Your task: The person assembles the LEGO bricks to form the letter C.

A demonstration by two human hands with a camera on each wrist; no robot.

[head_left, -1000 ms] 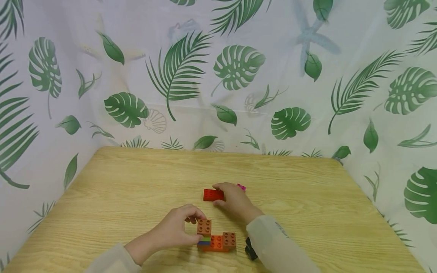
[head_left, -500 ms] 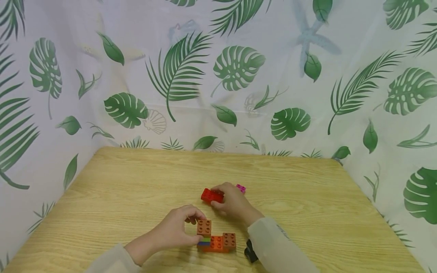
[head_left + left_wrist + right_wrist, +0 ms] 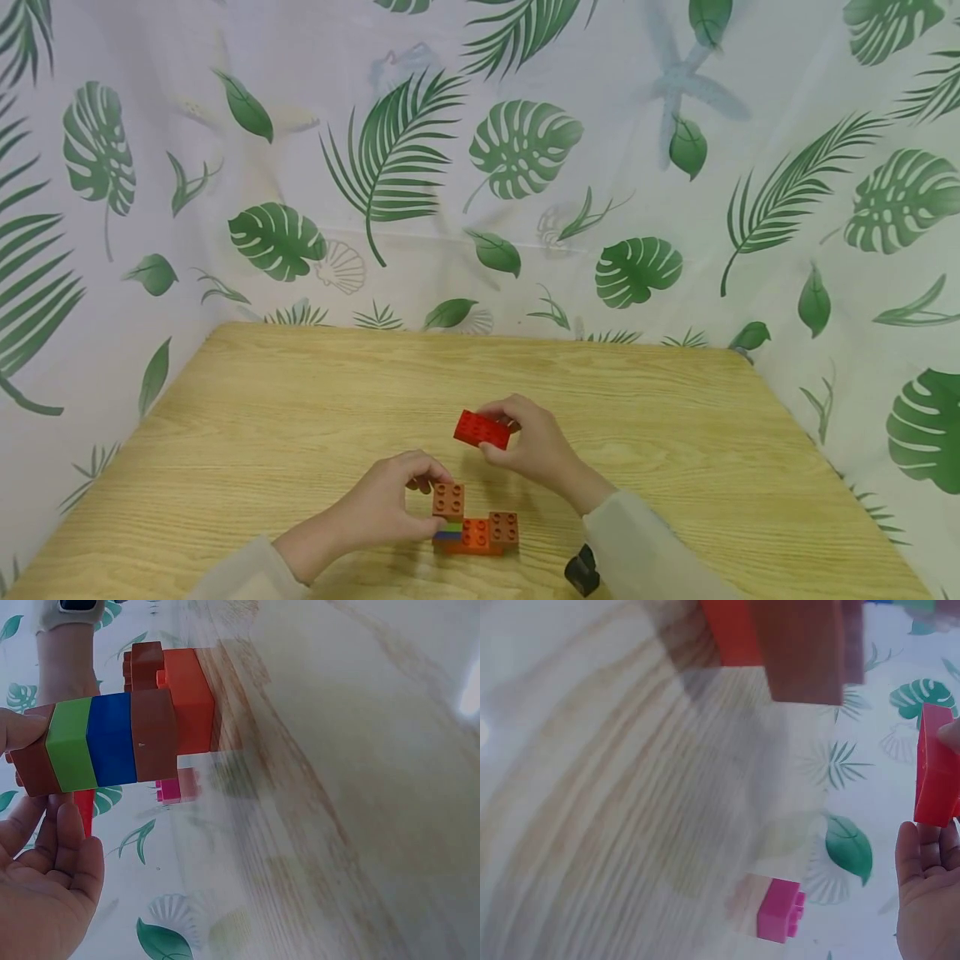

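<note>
My left hand (image 3: 378, 508) pinches the top of a small toy-brick build between thumb and fingers. Its tower, seen in the left wrist view, stacks a brown brick (image 3: 37, 754), a green brick (image 3: 71, 742), a blue brick (image 3: 112, 739) and another brown brick (image 3: 155, 735). An orange brick (image 3: 476, 535) joins the tower's foot, with a second brown brick (image 3: 503, 527) on its right end. Beyond the build, my right hand (image 3: 540, 446) grips a red brick (image 3: 482, 430), raised off the table and slightly tilted, thumb on the near side.
A pink brick (image 3: 778, 910) stands on the table behind, hidden by the right hand in the head view. Beside the right sleeve lies a small black object (image 3: 582, 571). Leaf-printed cloth (image 3: 420, 275) lines the back and sides of the wooden table (image 3: 315, 383).
My right hand has picked up the red brick, turned it and moved it slightly right, and now covers the pink brick. My left hand and the build have stayed put.
</note>
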